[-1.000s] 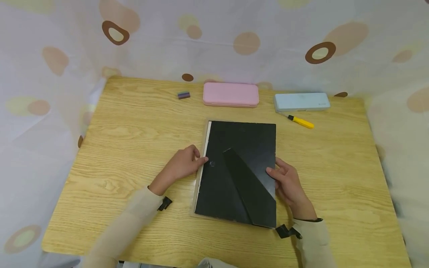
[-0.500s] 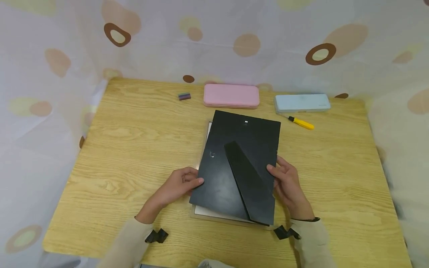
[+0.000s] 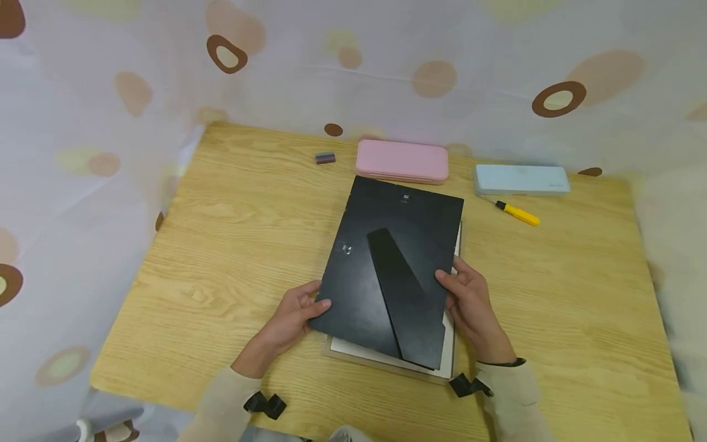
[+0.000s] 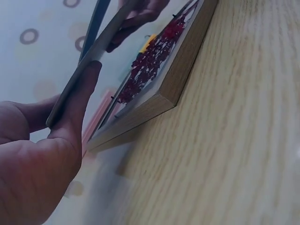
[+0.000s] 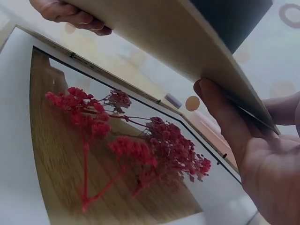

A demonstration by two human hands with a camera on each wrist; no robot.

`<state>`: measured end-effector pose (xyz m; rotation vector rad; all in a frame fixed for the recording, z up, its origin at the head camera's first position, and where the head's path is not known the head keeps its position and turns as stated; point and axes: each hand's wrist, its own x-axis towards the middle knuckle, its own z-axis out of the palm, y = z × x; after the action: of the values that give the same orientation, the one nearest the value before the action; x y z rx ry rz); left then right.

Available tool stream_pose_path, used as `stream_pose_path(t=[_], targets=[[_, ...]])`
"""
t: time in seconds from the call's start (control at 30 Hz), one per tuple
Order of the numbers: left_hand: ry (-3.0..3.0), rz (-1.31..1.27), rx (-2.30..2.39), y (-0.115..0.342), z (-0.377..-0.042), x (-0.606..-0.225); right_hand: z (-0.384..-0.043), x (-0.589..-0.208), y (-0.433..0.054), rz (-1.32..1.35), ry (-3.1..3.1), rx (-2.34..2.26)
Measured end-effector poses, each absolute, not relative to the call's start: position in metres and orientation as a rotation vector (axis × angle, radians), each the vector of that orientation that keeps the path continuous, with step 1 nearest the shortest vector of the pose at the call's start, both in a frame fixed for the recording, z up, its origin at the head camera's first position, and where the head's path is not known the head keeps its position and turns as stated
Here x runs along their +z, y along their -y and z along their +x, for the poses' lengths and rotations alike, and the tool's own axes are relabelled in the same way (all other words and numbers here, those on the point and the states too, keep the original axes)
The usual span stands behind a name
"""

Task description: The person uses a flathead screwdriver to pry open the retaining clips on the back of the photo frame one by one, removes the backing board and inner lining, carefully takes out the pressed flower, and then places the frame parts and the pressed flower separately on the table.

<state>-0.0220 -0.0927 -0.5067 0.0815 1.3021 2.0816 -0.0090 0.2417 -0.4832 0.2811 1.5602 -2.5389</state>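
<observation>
Both hands hold the black picture frame backing board (image 3: 353, 282), thumbs on top and fingers underneath. My left hand (image 3: 293, 316) pinches its lower left edge, and my right hand (image 3: 469, 301) pinches the right edge. A black easel leg (image 3: 397, 288) lies slanted across the board. Raised and tilted, the board covers most of the wooden picture frame (image 4: 185, 65), which lies on the table. Inside the frame, the right wrist view shows red dried flowers (image 5: 171, 145) bordered by a white mat (image 5: 18, 126). The board's underside is pale and plain.
Toward the back of the wood-grain table (image 3: 232, 245) lie a pink pencil case (image 3: 402, 159), a light blue case (image 3: 521, 179) and a yellow-handled screwdriver (image 3: 521, 213). A small striped block (image 3: 325, 158) is left of the pink case. A patterned curtain (image 3: 386, 61) hangs behind.
The backing board has come up off the frame and shifted left, turning slightly. My left hand slid down to the board's lower left and now grips it. The head view swung a little left.
</observation>
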Motion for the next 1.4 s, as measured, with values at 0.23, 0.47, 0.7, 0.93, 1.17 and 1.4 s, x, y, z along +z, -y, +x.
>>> stream_pose_path(t=[0.23,0.47,0.7,0.93,1.17,1.4], targets=[[-1.333,0.067,2.141,0.101,-0.024,-0.51,-0.009,-0.484,-0.241,0.317,-1.706,-2.428],[-1.4,-0.011,2.2,0.135,-0.04,-0.504,0.002,-0.482,-0.26,0.297,-1.706,-2.462],[-1.497,-0.048,2.229,0.183,-0.058,-0.498,0.007,-0.48,-0.274,0.44,-1.815,-2.439],[-1.46,-0.062,2.352,0.23,-0.075,-0.489,0.011,-0.482,-0.277,0.467,-1.8,-2.431],[-1.43,-0.082,2.471,0.278,-0.095,-0.485,0.012,-0.484,-0.278,0.451,-1.78,-2.457],[-1.424,-0.154,2.512,0.303,-0.121,-0.48,0.011,-0.483,-0.28,0.459,-1.785,-2.457]])
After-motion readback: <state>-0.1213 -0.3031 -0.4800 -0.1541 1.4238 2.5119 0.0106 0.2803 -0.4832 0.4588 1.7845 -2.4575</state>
